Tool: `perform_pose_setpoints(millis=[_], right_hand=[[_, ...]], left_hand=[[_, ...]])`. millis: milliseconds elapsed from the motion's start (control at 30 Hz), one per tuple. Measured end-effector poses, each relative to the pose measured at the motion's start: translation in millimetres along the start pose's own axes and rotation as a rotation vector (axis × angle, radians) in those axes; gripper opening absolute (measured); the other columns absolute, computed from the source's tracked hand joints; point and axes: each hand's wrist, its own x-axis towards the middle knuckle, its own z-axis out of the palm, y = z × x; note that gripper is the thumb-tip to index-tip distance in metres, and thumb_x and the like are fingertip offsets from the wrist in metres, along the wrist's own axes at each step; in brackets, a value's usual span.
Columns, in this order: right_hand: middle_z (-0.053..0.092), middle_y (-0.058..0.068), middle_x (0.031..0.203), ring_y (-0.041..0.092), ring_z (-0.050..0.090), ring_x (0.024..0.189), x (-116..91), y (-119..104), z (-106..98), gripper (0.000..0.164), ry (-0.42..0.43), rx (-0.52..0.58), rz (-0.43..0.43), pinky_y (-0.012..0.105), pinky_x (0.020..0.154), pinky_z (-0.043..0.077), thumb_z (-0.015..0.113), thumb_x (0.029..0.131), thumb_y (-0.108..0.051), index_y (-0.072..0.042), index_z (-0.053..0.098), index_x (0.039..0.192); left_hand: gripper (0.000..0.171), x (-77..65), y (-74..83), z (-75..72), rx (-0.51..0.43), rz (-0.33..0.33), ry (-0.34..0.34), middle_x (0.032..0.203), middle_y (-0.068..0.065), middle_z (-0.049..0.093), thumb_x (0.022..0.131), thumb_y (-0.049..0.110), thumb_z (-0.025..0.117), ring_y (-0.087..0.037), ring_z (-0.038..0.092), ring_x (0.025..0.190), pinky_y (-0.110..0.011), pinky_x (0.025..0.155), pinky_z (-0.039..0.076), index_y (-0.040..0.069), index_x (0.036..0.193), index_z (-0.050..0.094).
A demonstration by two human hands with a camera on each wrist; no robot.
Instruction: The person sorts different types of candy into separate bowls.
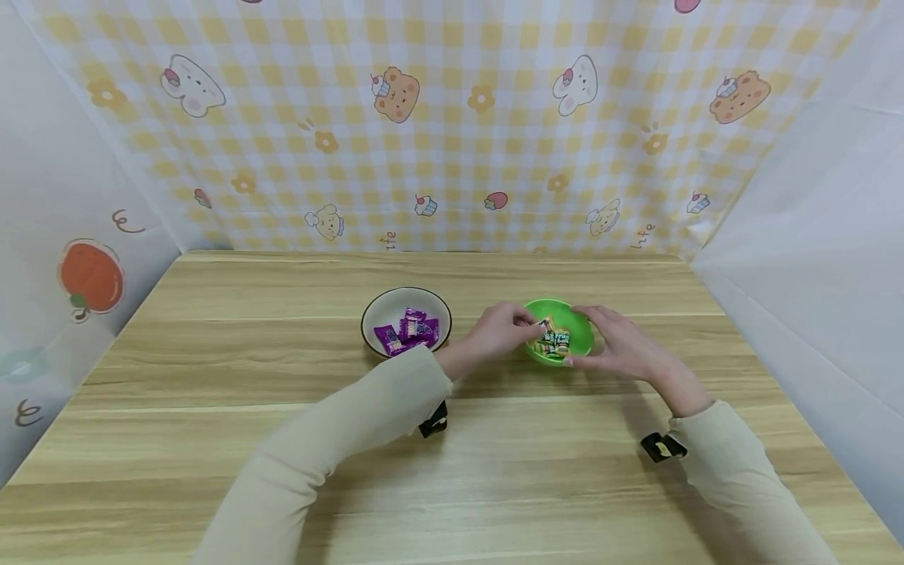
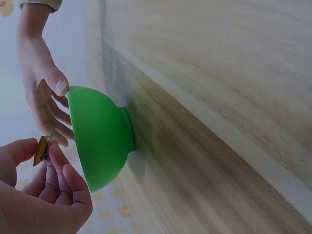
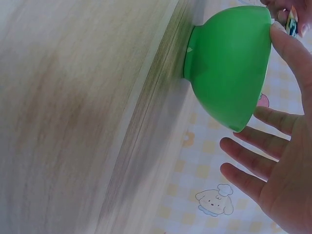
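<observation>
Between thumb and fingertips my left hand (image 1: pixel 500 333) pinches a small yellow-wrapped candy (image 2: pixel 42 151), over the left side of a green bowl (image 1: pixel 582 333). Several candies in the same kind of wrapper (image 1: pixel 561 340) lie inside that bowl. Against the bowl's right side, my right hand (image 1: pixel 625 345) touches the rim with its thumb and some fingers; those fingers are spread and nearly straight in the right wrist view. A white bowl with a dark rim (image 1: pixel 372 345) stands left of the green one, holding several purple-wrapped candies (image 1: pixel 413 326).
Both bowls stand on a wood-grain table (image 1: pixel 494 486). Behind it hangs a yellow checked curtain (image 1: pixel 452 157) with cartoon prints, and pale sheets (image 1: pixel 819 235) flank the sides. The left forearm passes in front of the white bowl.
</observation>
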Motion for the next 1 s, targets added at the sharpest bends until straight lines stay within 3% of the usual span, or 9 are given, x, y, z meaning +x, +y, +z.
perform_pose_setpoints(millis=[233,667,867,1000], right_hand=[[0.043,0.018,0.125,0.036,0.039,0.113,-0.6,1.4,1.4,0.084,0.001,0.01,-0.006,0.052,0.088,0.033,0.064,0.071,-0.055,-0.002,0.036,0.131],[0.044,0.019,0.123,0.036,0.04,0.112,-0.8,1.2,0.6,0.085,0.004,0.007,-0.007,0.052,0.086,0.035,0.064,0.07,-0.055,-0.002,0.036,0.131],[0.044,0.019,0.123,0.036,0.04,0.112,-0.6,1.7,0.3,0.086,0.007,0.004,-0.008,0.051,0.087,0.034,0.064,0.07,-0.056,-0.002,0.037,0.13],[0.044,0.019,0.123,0.036,0.039,0.113,-0.7,2.1,0.7,0.086,0.006,0.003,-0.002,0.052,0.088,0.033,0.064,0.07,-0.057,-0.002,0.037,0.13]], left_hand=[[0.029,1.1,-0.2,3.7,-0.013,0.015,-0.012,0.085,0.0,0.06,0.081,0.02,0.065,-0.011,0.054,0.08,-0.02,0.065,0.044,0.003,0.104,0.063],[0.027,-16.0,-9.1,-5.6,-0.035,0.086,0.011,0.088,0.003,0.059,0.084,0.022,0.06,-0.011,0.054,0.081,-0.021,0.07,0.044,0.005,0.105,0.061],[0.022,-25.3,-13.4,-16.1,0.004,0.141,0.03,0.089,0.003,0.058,0.085,0.017,0.059,-0.01,0.053,0.082,-0.021,0.071,0.044,0.005,0.104,0.061],[0.025,-31.7,-17.5,-25.1,0.097,0.194,0.057,0.096,0.002,0.059,0.085,0.018,0.058,-0.011,0.053,0.086,-0.023,0.074,0.043,0.005,0.106,0.06]])
